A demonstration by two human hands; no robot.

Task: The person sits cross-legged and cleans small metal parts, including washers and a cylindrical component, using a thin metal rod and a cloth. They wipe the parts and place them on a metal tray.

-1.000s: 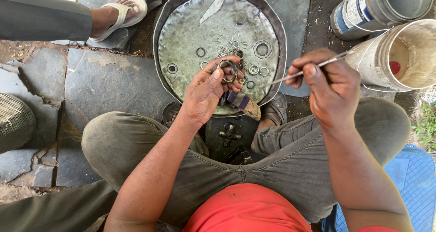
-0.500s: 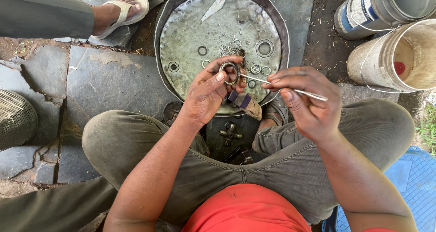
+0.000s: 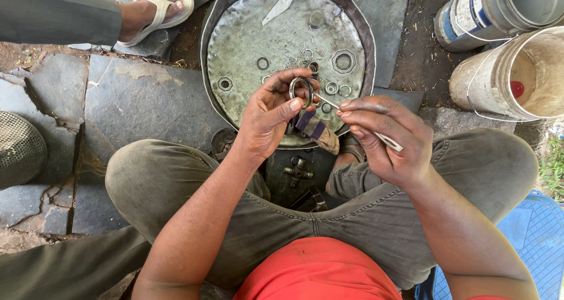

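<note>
Your left hand (image 3: 271, 119) pinches a small round metal ring (image 3: 301, 92) between thumb and curled fingers, just above the big round dented grey metal pan (image 3: 235, 47). Your right hand (image 3: 385, 138) is closed around a thin shiny metal rod (image 3: 352, 119); its tip touches the ring. About nine little rings and six-sided nuts lie in the pan, though some are too small to count well. Two dirty round buckets (image 3: 511, 71) stand at the right.
</note>
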